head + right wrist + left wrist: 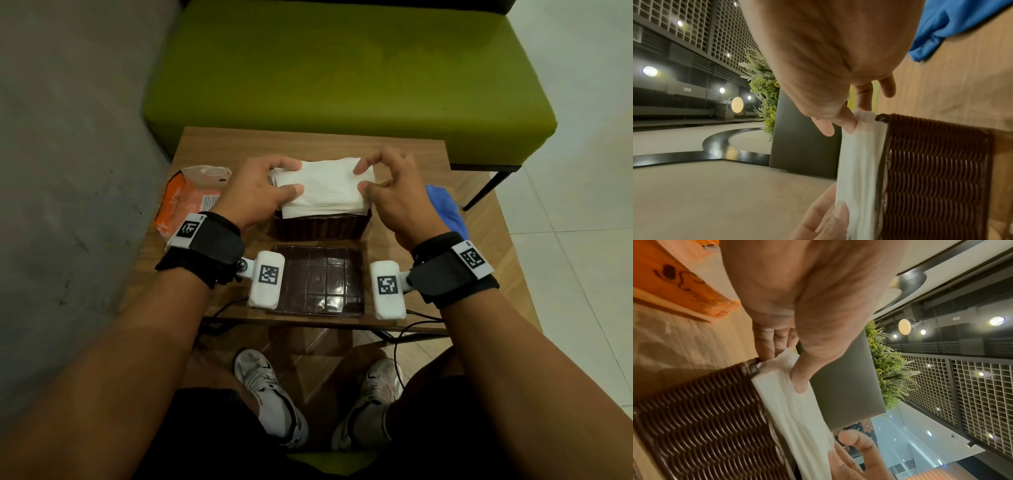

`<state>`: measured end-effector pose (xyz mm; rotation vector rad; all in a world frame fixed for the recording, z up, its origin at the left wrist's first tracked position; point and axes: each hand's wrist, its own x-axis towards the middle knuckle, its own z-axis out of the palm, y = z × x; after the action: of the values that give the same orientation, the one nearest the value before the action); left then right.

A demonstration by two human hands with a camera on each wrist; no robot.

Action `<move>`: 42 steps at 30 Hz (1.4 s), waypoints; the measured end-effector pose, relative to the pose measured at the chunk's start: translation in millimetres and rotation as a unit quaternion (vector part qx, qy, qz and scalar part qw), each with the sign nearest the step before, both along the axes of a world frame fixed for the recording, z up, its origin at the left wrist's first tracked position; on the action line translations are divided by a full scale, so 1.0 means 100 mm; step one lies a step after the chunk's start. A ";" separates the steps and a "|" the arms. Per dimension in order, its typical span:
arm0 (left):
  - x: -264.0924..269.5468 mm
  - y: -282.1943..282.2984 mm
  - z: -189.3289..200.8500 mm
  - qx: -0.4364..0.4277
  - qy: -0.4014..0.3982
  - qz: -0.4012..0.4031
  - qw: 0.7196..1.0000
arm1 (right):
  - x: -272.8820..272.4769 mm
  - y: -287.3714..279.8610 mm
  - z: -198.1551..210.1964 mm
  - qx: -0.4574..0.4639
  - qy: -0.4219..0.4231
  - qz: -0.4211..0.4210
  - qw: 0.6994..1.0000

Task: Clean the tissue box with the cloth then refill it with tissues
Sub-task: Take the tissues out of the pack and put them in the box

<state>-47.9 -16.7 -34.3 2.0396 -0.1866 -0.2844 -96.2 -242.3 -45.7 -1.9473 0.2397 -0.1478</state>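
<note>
A dark brown woven tissue box (322, 228) stands mid-table with a stack of white tissues (322, 186) sitting on its open top and sticking up above the rim. My left hand (291, 178) grips the stack's left edge, thumb on top and fingers round the far corner (789, 366). My right hand (359, 178) pinches the right edge with thumb and index finger, the other fingers curled above (851, 120). The blue cloth (445, 209) lies crumpled on the table to the right of the box, untouched.
The box's dark brown lid (318, 279) lies flat in front of the box near the table's front edge. An opened orange tissue pack (191, 198) lies to the left. A green bench (342, 68) stands behind the small wooden table (342, 144).
</note>
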 end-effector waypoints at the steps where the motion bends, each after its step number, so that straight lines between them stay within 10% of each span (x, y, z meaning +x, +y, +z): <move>1: 0.00 0.00 -0.01 0.008 -0.001 0.002 1.000 | 0.01 0.00 -0.01 0.001 0.007 -0.006 1.000; 15: 0.07 -0.03 -0.13 0.207 -0.105 -0.010 0.973 | 0.17 0.04 0.01 -0.201 0.056 0.059 0.976; 28: 0.06 -0.03 -0.16 0.217 -0.130 -0.027 0.967 | 0.17 0.10 -0.09 -0.377 0.043 0.044 0.924; 42: 0.13 0.02 -0.07 0.395 -0.052 -0.088 0.913 | 0.21 -0.08 -0.06 -0.322 0.116 0.033 0.939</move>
<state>-34.9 -15.2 -41.5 2.8528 -0.3674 -0.4094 -75.4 -250.1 -51.3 -2.6287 0.3069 0.0605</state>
